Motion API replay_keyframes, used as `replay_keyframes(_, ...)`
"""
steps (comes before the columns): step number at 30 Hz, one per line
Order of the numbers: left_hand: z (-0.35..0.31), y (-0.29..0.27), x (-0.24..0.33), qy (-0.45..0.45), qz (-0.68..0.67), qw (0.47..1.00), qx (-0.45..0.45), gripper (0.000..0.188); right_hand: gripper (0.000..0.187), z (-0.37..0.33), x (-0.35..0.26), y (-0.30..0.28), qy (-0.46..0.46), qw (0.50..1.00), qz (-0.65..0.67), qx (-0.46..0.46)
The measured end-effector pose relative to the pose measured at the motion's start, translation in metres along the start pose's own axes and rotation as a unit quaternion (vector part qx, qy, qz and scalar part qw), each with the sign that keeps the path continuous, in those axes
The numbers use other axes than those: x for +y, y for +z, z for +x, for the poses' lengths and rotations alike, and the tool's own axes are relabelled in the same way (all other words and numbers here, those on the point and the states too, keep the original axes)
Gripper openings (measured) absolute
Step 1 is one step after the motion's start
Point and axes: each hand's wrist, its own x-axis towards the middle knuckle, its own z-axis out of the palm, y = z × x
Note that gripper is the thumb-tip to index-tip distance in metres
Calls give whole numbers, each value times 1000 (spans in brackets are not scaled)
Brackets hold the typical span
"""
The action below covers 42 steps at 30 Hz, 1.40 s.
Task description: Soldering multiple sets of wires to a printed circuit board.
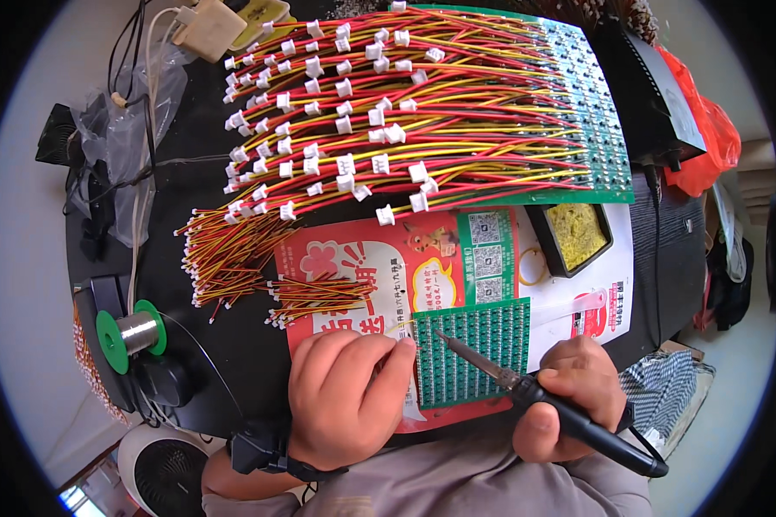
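My right hand (573,401) grips the black handle of a soldering iron (483,364). Its metal tip points up and left, over the upper left part of a green circuit board (478,388) with rows of small parts. Whether the tip touches the board, I cannot tell. At the board's left edge, my left hand (345,392) is closed in a pinch, thumb and forefinger by the upper left corner. A thin yellow wire (398,327) shows at these fingertips; the rest of it is hidden. Just beyond lies a small pile of short red and yellow wires (319,295).
Beyond is a large green board (608,146) with many red and yellow leads ending in white connectors (345,164). A bigger wire bundle (233,258) lies left. A solder spool (134,334) stands far left. A black tray with a yellow sponge (578,233) sits right, on printed paper.
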Motion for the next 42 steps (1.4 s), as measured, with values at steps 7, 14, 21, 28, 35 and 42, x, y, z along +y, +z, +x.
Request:
replay_keyframes(7, 6, -1, -2, -34, -31, 999, -12, 29, 32, 4, 2, 4, 16, 998, 11, -52)
replay_keyframes(14, 7, 1, -4, -39, -31, 999, 9, 29, 33, 5, 5, 7, 11, 999, 7, -50)
replay_keyframes(21, 7, -1, -5, -66, -51, 996, 10, 30, 33, 8, 6, 9, 4, 998, 3, -65)
replay_keyframes(28, 5, -2, -6, -68, -50, 996, 4, 29, 33, 10, 6, 10, 7, 996, 3, -85)
replay_keyframes(35, 4, -2, -8, -54, -48, 997, -1, 29, 32, 12, 6, 10, 8, 996, 6, -90)
replay_keyframes(42, 4, -2, -8, -59, -44, 997, -2, 29, 32, 12, 5, 12, 13, 997, 1, -80)
